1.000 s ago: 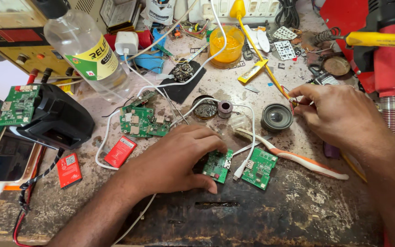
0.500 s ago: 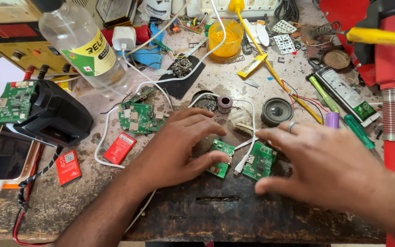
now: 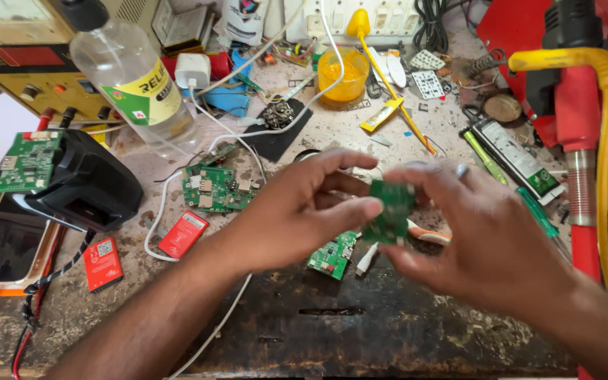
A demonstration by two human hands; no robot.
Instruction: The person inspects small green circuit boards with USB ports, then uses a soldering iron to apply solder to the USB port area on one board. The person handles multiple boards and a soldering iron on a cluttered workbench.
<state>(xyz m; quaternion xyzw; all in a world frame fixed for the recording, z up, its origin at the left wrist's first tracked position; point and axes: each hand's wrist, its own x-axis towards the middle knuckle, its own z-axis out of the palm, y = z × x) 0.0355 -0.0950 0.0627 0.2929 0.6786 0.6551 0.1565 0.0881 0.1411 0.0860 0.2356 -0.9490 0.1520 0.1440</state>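
Observation:
Both hands are raised above the bench and meet on one small green circuit board point(image 3: 390, 211). My left hand point(image 3: 297, 211) pinches its left edge with thumb and forefinger. My right hand point(image 3: 480, 236) grips the board's right side, a ring on one finger. Just below, a second small green circuit board point(image 3: 333, 255) lies flat on the bench beside a white cable plug point(image 3: 366, 259). A larger green circuit board point(image 3: 216, 188) rests further left on the worktop.
A clear plastic bottle point(image 3: 135, 88) stands at the back left beside a black box point(image 3: 82, 186) with a green board point(image 3: 28, 160) on it. Two red flat packs point(image 3: 183, 233) lie left. An orange jar point(image 3: 343, 74), a green-handled tool point(image 3: 536, 211) and a red stand point(image 3: 578, 141) sit behind and right.
My right hand came in from the right, took a green board off the bench, and both hands lifted it; my left hand left the other board lying flat.

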